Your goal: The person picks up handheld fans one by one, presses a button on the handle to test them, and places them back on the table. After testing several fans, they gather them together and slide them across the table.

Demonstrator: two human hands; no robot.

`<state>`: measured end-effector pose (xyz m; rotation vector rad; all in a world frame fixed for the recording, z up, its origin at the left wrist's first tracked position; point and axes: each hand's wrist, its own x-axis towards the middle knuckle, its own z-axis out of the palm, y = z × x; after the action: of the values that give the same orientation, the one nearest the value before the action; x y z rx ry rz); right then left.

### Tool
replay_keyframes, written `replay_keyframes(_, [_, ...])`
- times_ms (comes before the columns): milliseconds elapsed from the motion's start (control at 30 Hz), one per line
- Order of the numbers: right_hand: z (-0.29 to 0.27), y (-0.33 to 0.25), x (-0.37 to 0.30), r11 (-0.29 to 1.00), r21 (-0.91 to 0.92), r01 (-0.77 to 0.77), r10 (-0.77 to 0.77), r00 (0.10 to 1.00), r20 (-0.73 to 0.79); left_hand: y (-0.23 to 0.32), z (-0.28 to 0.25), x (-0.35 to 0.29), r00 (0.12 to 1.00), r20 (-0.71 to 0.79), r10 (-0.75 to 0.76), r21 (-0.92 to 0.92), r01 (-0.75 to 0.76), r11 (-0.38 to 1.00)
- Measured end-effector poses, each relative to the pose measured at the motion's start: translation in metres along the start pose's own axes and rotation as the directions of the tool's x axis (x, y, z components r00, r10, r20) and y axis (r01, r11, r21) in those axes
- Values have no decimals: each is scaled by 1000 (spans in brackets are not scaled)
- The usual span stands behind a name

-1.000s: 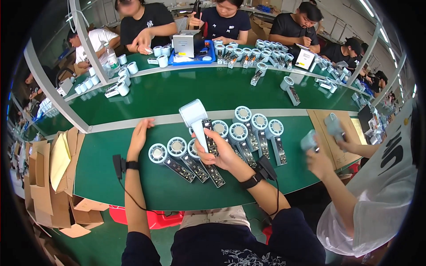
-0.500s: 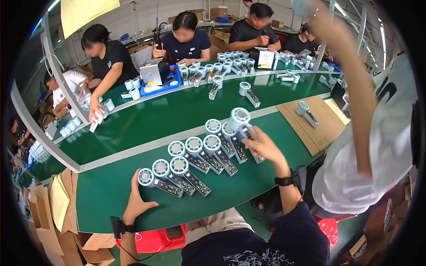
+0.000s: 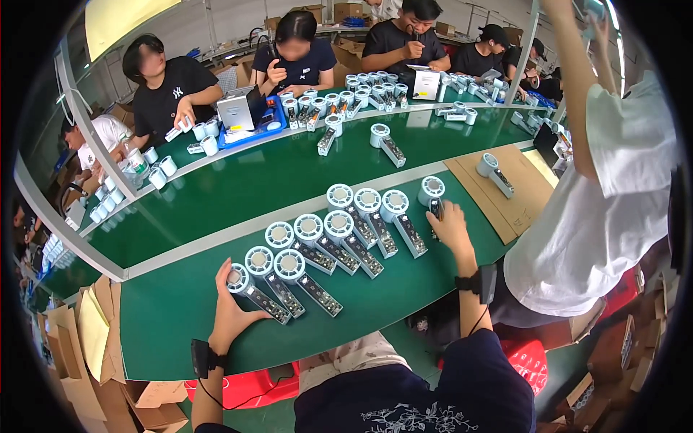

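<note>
My right hand (image 3: 452,226) is closed around the handle of a light blue handheld fan (image 3: 432,189), at the right end of a group of similar fans. My left hand (image 3: 232,307) has thumb and fingers spread around the leftmost fan (image 3: 268,303), fingertips against its round head. Between my hands several more fans lie in slanting clusters, such as a front-left fan (image 3: 317,290), a middle fan (image 3: 357,249) and a right-hand fan (image 3: 408,229). Their heads point away from me, and circuit boards show in the uncovered handles.
The green table (image 3: 188,346) ends close to my body. A cardboard sheet (image 3: 509,209) with one fan (image 3: 498,175) lies on the right. Beside it a person in a white shirt (image 3: 577,238) raises an arm. Across the green belt (image 3: 238,187), co-workers sit behind more fans.
My right hand has moved right with its fan, away from the cluster. My left hand stays around the leftmost fan. The far-left co-worker's hand has drawn back from the belt.
</note>
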<state>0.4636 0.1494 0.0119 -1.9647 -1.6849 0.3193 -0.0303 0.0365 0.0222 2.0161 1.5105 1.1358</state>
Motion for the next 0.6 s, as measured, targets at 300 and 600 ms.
replay_keyframes(300, [31, -124, -67, 909, -215, 356, -395, 901, -178, -3, -2, 0, 999, -10, 40, 11, -40, 999])
replay_keyframes(600, [58, -133, -48, 893, -322, 314, -363, 926, -105, -1, -5, -3, 998, -21, 54, 22, -54, 998])
